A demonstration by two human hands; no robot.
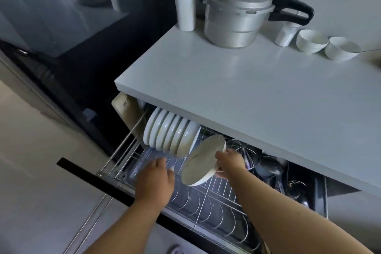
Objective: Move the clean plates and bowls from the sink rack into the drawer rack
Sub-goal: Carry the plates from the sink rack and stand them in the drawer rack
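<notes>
A white plate (203,161) is held tilted on edge by the right hand (227,164), fingers curled round its right rim, above the drawer rack (208,198) just right of the stacked bowls (171,132); left hand (153,181) nearer, fingers relaxed, holding nothing.

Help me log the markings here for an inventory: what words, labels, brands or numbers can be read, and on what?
Nothing can be read with certainty.
Cutting board at the drawer's left end: dark printed marks, too blurred to read.
Pressure cooker: small plate by the handle, too small to read.
Plates, bowls, cups: no markings visible.
</notes>
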